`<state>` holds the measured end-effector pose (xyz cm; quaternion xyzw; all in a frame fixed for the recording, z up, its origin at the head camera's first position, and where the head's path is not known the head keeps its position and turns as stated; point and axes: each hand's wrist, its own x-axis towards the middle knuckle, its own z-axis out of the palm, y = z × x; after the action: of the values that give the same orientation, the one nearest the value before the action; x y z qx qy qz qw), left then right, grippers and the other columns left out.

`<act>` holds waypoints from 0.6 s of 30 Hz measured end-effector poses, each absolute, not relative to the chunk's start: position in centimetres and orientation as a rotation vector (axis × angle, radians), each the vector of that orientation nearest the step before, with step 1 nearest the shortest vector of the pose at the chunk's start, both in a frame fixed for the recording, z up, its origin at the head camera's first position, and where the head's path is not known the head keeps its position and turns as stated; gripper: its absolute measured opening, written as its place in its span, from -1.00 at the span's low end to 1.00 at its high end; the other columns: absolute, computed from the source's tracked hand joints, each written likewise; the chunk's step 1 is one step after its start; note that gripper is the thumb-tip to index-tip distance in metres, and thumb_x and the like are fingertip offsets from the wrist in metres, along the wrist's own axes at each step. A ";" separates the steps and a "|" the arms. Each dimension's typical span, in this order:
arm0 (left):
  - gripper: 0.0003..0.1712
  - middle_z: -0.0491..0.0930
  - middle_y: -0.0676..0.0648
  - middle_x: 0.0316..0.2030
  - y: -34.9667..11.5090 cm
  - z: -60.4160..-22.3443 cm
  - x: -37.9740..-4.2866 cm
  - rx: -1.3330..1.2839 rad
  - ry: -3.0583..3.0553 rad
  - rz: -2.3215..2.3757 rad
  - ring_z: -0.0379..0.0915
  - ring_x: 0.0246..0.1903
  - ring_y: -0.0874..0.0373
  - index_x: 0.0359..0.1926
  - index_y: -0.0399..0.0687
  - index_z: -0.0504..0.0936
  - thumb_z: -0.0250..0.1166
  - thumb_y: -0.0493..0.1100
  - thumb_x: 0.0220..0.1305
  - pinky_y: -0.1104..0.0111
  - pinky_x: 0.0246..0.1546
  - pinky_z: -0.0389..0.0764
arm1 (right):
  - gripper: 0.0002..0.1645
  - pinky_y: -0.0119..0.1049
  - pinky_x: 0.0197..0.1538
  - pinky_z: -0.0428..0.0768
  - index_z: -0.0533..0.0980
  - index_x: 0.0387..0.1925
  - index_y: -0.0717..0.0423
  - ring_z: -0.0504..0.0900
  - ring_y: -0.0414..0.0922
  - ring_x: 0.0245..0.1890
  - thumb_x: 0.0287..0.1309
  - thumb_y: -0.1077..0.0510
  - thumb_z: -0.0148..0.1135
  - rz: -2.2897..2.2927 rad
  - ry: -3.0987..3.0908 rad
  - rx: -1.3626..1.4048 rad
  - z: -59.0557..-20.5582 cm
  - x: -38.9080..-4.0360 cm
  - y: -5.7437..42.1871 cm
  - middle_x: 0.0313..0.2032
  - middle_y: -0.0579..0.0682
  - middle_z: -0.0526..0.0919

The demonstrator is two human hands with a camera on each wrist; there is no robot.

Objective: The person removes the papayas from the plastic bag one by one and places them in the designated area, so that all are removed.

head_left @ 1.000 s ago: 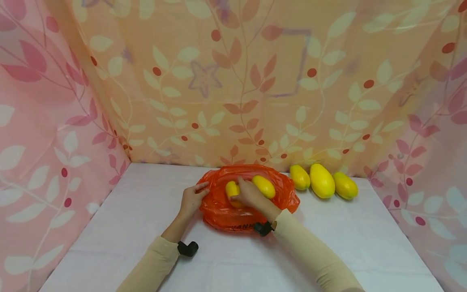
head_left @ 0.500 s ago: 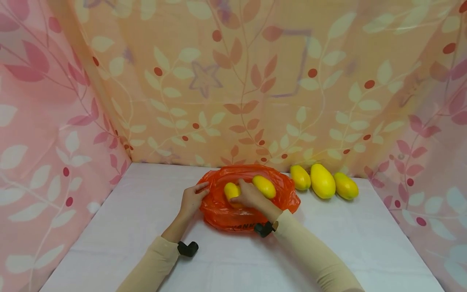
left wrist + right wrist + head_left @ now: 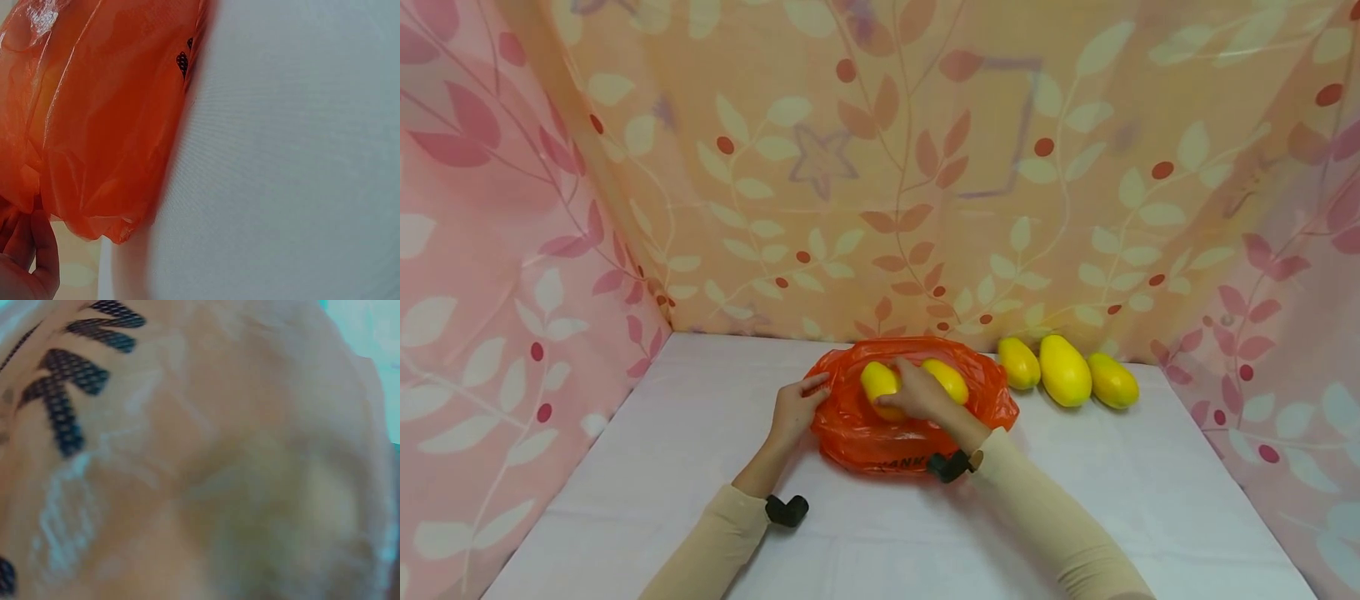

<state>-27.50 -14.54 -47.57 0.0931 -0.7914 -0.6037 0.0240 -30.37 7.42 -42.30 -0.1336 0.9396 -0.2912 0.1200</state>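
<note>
A red plastic bag (image 3: 853, 442) with black lettering lies on the table, its mouth spread upward. My left hand (image 3: 793, 412) pinches the bag's left edge; in the left wrist view the fingers (image 3: 44, 250) meet the gathered plastic. Inside the mouth, my right hand (image 3: 922, 395) grips a yellow mango (image 3: 877, 381), thumb on the near side and fingers over the top. A second yellow mango (image 3: 951, 382) lies in the bag, partly behind the right hand. The right wrist view is filled by the bag's lettered side (image 3: 156, 456), with a blurred yellowish shape behind the plastic.
Right of the bag, near the table's back edge, sit three more yellow mangoes: a small one (image 3: 1018, 364), a large one (image 3: 1065, 372) and another small one (image 3: 1113, 381). A white cloth covers the table (image 3: 700, 433). Patterned curtains (image 3: 760, 208) enclose the back and sides.
My right hand has risen slightly with the gripped mango, and more of that mango shows above the bag's folds. The left hand stays at the bag's edge.
</note>
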 end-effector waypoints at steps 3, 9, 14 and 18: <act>-0.59 0.48 -0.23 0.26 -14.6 -47.6 -27.5 0.285 -2.447 -1.864 0.26 0.37 -0.09 0.18 -0.16 0.59 0.22 -0.24 0.33 0.09 0.32 0.40 | -0.11 -0.10 0.04 0.61 0.28 0.31 0.03 0.53 -0.02 -0.11 0.02 -0.16 0.44 -0.861 2.765 -0.411 -41.8 -30.3 7.7 0.03 0.05 0.59; -0.59 0.50 -0.25 0.24 -14.7 -47.5 -27.4 0.258 -2.431 -1.868 0.30 0.34 -0.10 0.18 -0.20 0.58 0.22 -0.26 0.32 0.08 0.29 0.44 | -0.17 -0.18 -0.04 0.60 0.32 0.27 0.04 0.53 -0.05 -0.15 0.03 -0.15 0.43 -0.948 2.791 -0.432 -40.5 -30.0 8.7 0.01 0.04 0.59; -0.59 0.48 -0.26 0.25 -14.6 -47.3 -27.2 0.257 -2.434 -1.871 0.28 0.35 -0.12 0.19 -0.21 0.57 0.21 -0.26 0.33 0.06 0.30 0.42 | -0.17 -0.13 0.01 0.60 0.33 0.27 0.07 0.55 0.00 -0.08 0.03 -0.15 0.43 -1.054 2.766 -0.439 -39.6 -29.8 9.7 0.11 0.12 0.57; -0.59 0.49 -0.26 0.24 -14.6 -47.2 -27.1 0.253 -2.429 -1.874 0.27 0.36 -0.12 0.18 -0.21 0.58 0.22 -0.26 0.32 0.07 0.31 0.41 | -0.14 -0.05 0.11 0.58 0.30 0.30 0.08 0.55 0.03 0.02 0.05 -0.15 0.41 -1.101 2.742 -0.456 -39.1 -29.7 10.3 0.15 0.15 0.54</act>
<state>-27.14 -14.58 -47.16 0.0823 -0.7886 -0.6085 0.0315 -29.68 10.33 -39.12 -0.1519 0.9145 -0.3672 0.0758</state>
